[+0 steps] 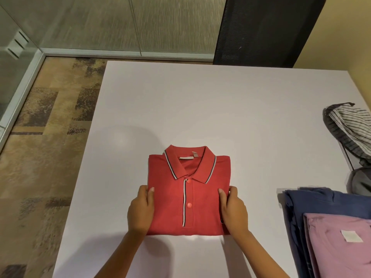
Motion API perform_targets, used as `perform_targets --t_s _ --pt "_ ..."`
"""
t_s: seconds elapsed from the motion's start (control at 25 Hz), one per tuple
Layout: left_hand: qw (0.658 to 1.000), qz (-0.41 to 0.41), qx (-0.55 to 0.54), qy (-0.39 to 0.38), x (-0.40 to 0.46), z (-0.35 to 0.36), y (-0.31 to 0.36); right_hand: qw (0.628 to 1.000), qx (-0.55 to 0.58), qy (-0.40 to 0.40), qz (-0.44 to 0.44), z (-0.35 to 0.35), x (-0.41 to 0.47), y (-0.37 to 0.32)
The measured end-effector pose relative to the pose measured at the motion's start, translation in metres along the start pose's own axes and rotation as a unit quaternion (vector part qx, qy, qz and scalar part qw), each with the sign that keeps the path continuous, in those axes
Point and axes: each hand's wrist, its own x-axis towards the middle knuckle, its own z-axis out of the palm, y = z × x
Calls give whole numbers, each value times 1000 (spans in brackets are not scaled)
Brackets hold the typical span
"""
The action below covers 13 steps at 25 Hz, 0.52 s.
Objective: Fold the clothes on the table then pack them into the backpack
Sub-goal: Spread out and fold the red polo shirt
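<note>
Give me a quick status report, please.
Left hand and right hand grip folded red polo by its sides. Backpack far right. Path clear.

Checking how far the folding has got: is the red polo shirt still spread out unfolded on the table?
No, the red polo shirt lies folded into a neat rectangle, collar up, with a hand at each side edge.
</note>
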Motion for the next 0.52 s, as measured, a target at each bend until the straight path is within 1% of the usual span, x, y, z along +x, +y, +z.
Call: perform_targets --t_s 0.08,0.16,0.24,0.36,0.44,0.52 --pt "999 -3 41 11 1 2 -4 999 -54 3 -6 2 -5 8" --pt "997 6 70 20 1 2 -4 997 -78 6 7 3 -5 15" --pt "998 8 64 27 -1 1 -1 997 -72 12 13 2 -5 17" --pt "999 7 22 39 -13 -5 -1 999 -19 34 9 1 -12 18" --pt "999 26 13 22 -24 -7 -8 999 -29 24 9 0 -21 21" --pt "997 61 37 -12 -35 -10 -18 996 -89 10 -14 2 -35 27"
